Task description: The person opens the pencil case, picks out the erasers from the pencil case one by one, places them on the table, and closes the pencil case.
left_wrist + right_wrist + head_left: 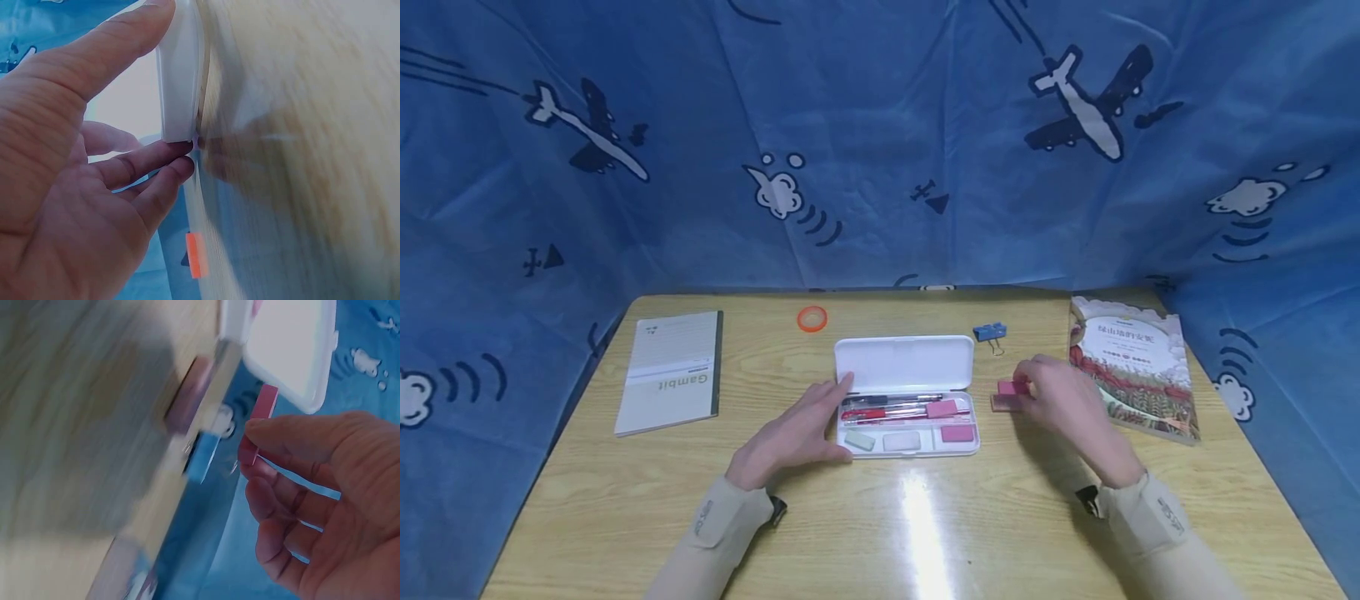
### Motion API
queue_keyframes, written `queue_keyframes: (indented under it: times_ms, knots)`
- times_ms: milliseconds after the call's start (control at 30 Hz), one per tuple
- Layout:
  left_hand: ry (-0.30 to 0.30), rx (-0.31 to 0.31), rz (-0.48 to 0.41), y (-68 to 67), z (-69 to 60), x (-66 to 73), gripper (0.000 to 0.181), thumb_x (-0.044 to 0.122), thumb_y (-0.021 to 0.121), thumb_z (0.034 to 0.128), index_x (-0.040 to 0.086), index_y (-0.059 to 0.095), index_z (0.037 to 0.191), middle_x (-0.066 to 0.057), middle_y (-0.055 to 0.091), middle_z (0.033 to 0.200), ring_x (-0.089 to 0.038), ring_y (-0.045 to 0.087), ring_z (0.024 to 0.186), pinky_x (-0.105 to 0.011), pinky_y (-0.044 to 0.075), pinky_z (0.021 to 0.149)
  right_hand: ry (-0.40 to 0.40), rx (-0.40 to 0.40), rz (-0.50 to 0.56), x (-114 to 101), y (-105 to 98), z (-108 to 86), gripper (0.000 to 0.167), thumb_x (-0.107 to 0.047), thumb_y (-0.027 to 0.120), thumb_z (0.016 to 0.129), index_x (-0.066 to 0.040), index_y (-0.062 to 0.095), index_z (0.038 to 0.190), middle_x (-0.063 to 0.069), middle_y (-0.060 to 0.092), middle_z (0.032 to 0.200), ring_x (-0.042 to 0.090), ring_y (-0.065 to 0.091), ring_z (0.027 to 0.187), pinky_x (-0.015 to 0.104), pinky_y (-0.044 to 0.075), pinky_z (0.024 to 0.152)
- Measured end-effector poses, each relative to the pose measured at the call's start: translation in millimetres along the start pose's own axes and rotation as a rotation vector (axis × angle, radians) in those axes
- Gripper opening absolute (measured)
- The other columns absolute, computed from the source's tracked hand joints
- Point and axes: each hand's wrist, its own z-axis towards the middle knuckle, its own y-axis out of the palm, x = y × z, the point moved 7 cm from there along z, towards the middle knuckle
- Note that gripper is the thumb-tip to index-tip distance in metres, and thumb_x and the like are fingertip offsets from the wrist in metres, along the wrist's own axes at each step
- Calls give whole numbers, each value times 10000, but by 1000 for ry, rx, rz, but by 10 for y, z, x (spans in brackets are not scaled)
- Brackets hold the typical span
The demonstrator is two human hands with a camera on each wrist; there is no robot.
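Right hand (1063, 396), right of centre in the head frame, pinches pink eraser (265, 402) near one end, presumably leaving the other free. Left hand (797, 425) has relaxed grip, touching left edge of open case (904, 367), mid-frame, probably steadying it.

Study-like place, curtained off. A wood-grain table (617, 500) is enclosed at the far edge, left and right by a blue cloth (865, 108) printed with planes (1086, 110). Desk use is indicated by the stationery: a notebook (670, 371) is laid at the left, a book (1135, 362) at the right, and a case (904, 364) with pens (880, 413) and erasers (957, 433), an orange tape (812, 328) and a blue clip (990, 332) between them. Home, school and office cannot be told apart, the surroundings being hidden.
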Motion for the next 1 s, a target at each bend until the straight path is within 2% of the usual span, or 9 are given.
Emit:
queue_keyframes:
  times_ms: [167,367,767,1000]
  knots:
    - [-7,-4,-5,-4,-6,-1,1167,360,897,766,122,159,1638,-153,326,1642,-271,366,1472,-440,377,1207,27,-4,7,249,-5,-93,112,-130,831,787,-129,730,835,20,672,781,171,584,660,340,468,519]
    - [-10,-10,1,-2,-9,-9,1166,365,893,770,124,153,1639,-152,314,1651,-275,356,1484,-439,368,1214,34,-24,4,420,2,-154,155,-16,779,749,-87,745,882,70,718,814,238,651,699,419,533,578]
    - [0,-3,1,2,-11,-7,1167,362,895,768,110,158,1637,-154,308,1655,-282,357,1483,-441,370,1212,58,-72,-22,511,81,-183,189,8,775,748,-119,761,887,68,733,842,248,662,718,402,521,545]
    - [-10,-11,-2,-1,0,-5,1165,369,893,770,120,156,1638,-146,300,1661,-277,351,1485,-442,363,1217,63,-80,-15,533,129,-186,95,-70,797,818,-109,775,902,93,749,869,267,675,724,431,530,558]
